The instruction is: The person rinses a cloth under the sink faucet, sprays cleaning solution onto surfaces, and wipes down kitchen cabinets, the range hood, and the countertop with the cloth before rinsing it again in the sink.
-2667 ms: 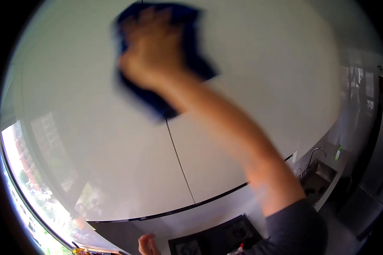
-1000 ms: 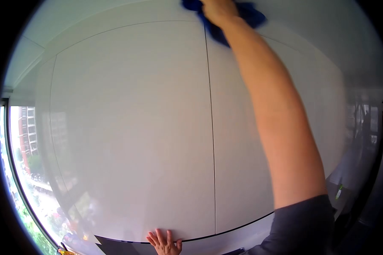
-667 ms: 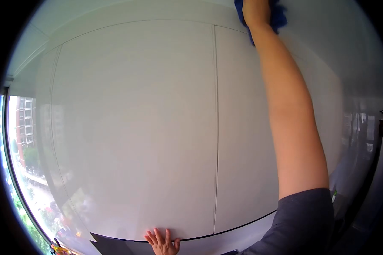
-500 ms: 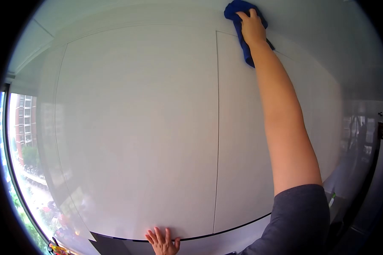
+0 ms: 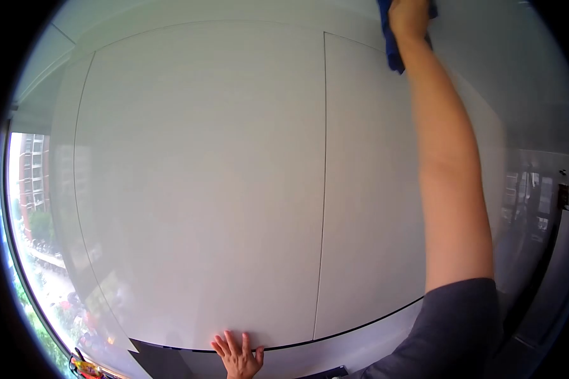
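Note:
White cabinet doors (image 5: 202, 183) fill most of the view. My right arm reaches up to their top edge, where my right hand (image 5: 409, 19) holds a blue cloth (image 5: 393, 54) against the upper surface near the right door. The top of the cloth and some of the fingertips are cut off or hidden. Low in the view, my left hand (image 5: 239, 359) rests with spread fingers on the bottom edge of the left door and holds nothing.
A window (image 5: 35, 221) with buildings and trees outside runs down the left side. Colourful items (image 5: 85, 367) lie at the bottom left. Part of a black hob (image 5: 329, 372) shows at the bottom. A tall pale appliance (image 5: 553, 271) stands at the right.
My right hand has moved with the blue cloth from the doors' face to the top edge, then further right. My left hand has come up onto the bottom edge of the door.

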Demonstrator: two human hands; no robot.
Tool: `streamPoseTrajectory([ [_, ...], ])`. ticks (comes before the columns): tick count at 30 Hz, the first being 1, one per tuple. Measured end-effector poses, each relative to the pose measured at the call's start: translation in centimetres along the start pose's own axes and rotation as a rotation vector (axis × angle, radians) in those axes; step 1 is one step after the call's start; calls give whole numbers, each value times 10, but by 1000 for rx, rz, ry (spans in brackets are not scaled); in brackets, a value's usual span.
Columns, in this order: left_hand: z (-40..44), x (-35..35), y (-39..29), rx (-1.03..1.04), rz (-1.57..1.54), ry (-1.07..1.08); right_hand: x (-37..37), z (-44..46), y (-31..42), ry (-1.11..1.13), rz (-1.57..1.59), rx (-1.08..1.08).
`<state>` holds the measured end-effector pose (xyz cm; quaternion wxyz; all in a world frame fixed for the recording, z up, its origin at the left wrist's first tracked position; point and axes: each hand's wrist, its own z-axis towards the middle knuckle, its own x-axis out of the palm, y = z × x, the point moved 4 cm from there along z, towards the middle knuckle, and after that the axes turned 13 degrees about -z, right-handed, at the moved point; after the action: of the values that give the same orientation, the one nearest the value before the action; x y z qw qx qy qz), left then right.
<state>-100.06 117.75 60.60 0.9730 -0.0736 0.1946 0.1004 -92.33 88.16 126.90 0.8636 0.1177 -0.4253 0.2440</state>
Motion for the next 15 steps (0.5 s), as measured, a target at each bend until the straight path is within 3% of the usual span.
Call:
streamPoseTrajectory([
  [1, 1, -1, -2, 1, 0, 2, 9, -15, -6, 1, -1, 0],
  [4, 10, -3, -2, -3, 29, -10, 76, -68, -27, 522, -126, -115],
  [8, 7, -5, -7, 17, 26, 25, 61, -43, -40, 603, -184, -148],
  [10, 12, -6, -5, 40, 43, 5, 36, -25, -48, 346, -107, -34],
  [11, 13, -4, -5, 34, 39, -3, 18, -8, -48, 320, -78, 25],
  [14, 6, -5, -2, 15, 13, 2, 2, 27, -68, 0, -35, 14],
  [15, 7, -4, 0, -4, -8, 1, 3, 36, -77, -69, -12, 138],
])
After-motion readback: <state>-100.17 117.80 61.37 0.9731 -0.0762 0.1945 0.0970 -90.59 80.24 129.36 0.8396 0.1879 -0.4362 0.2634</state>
